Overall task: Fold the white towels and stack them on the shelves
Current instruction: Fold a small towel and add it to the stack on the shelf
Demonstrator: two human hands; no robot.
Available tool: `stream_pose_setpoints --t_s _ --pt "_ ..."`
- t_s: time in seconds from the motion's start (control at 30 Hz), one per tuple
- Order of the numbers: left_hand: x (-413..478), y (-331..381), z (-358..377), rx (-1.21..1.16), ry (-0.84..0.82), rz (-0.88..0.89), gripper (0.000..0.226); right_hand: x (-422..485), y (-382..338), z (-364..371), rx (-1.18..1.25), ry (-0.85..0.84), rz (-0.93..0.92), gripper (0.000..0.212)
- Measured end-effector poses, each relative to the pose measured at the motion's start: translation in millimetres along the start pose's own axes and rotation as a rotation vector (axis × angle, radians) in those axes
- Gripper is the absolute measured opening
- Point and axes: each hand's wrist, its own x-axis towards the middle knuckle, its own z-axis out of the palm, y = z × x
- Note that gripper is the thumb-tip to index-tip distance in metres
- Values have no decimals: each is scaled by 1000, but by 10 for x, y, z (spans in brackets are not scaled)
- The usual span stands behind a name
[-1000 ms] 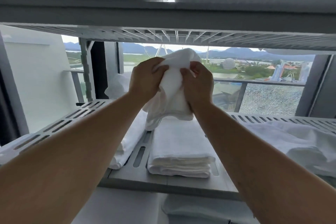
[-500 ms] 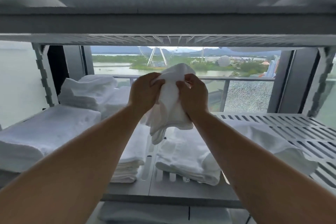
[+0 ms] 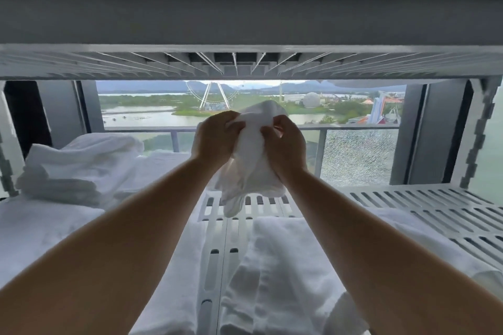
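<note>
A small crumpled white towel (image 3: 251, 171) hangs in the air above the slatted white shelf (image 3: 424, 207). My left hand (image 3: 215, 139) and my right hand (image 3: 285, 147) both grip its bunched top, close together, fingers curled into the cloth. Its lower end dangles just above the shelf. A loose white towel (image 3: 277, 275) lies on the shelf below my arms. A stack of folded towels (image 3: 79, 168) sits at the left back of the shelf. Another flat white towel (image 3: 38, 231) lies at the left front.
An upper shelf (image 3: 250, 62) with towels on it spans the top of the view, low over my hands. Behind the rack is a window with a railing (image 3: 353, 126) and a cracked glass pane. The right half of the slatted shelf is bare.
The view has shifted closer and lower over the shelf. Both hands keep hold of the bunched towel, now over the shelf's middle; the left stack and the loose towel appear nearer.
</note>
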Motion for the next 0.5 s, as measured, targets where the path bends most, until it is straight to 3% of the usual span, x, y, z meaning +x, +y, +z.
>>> stream_pose_setpoints --t_s 0.17,0.33,0.5 --pt "79 -300 369 119 -166 -82 16 103 463 204 -151 -42 32 15" --pt "-291 -757 719 278 -632 -228 20 -83 1095 245 -556 -406 175 29" --pt "-345 -825 723 289 -691 -271 16 -162 1141 96 -604 -458 201 34"
